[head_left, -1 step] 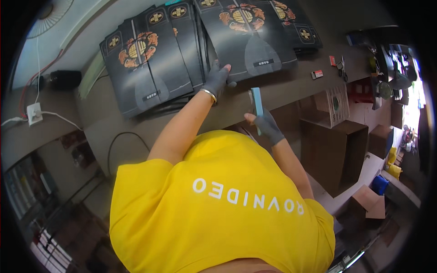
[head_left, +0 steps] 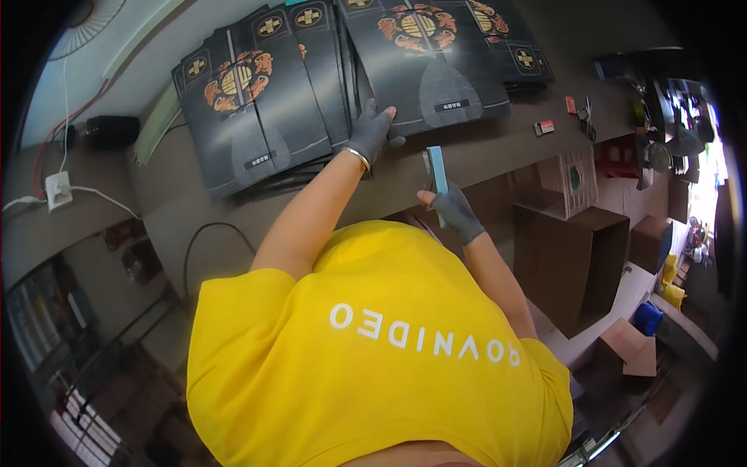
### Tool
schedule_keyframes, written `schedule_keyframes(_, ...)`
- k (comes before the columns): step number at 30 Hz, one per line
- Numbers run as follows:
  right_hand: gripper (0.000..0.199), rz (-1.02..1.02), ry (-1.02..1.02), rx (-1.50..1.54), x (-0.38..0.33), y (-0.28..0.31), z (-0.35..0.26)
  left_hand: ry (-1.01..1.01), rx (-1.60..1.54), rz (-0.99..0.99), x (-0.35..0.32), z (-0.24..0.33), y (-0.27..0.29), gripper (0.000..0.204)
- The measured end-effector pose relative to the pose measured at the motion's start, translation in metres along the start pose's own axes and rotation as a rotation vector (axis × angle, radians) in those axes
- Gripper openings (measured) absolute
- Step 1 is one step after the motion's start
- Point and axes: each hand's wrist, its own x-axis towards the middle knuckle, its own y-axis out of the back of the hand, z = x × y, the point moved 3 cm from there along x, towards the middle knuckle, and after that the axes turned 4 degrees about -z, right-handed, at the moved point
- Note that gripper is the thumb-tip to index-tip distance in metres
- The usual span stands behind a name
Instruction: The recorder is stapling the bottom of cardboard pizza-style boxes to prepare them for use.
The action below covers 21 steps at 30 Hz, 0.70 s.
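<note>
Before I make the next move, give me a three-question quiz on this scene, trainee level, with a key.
1. Multiple choice: what colour is the tool in the right hand? A) red B) light blue C) yellow
2. True or false: the scissors lie to the right of the black cartons.
3. Short answer: which hand is nearer the black cartons?

Key
1. B
2. True
3. The left hand

Black cartons (head_left: 401, 86) with gold-and-orange ring motifs (head_left: 417, 29), light-blue tool (head_left: 437, 169), grey gloves (head_left: 368, 136), yellow shirt (head_left: 373, 397)
</note>
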Motion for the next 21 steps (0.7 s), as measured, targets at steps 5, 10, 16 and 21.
schedule_keyframes(5, 0.033, -0.048, 0.09, -0.179, 0.027, -0.006, -0.014, 0.013, 0.044, -0.164, 0.008, -0.001, 0.014, 0.034)
schedule_keyframes(10, 0.032, -0.022, 0.164, -0.218, 0.035, -0.013, -0.034, 0.032, 0.378, -0.22, -0.002, 0.0, 0.012, 0.026)
schedule_keyframes(16, 0.02, 0.042, 0.102, -0.253, 0.033, -0.017, -0.043, 0.047, 0.222, -0.225, -0.009, -0.001, 0.008, 0.024)
schedule_keyframes(21, 0.022, 0.094, 0.049, -0.289, 0.032, -0.021, -0.052, 0.004, 0.208, -0.232, -0.013, 0.007, 0.003, 0.023)
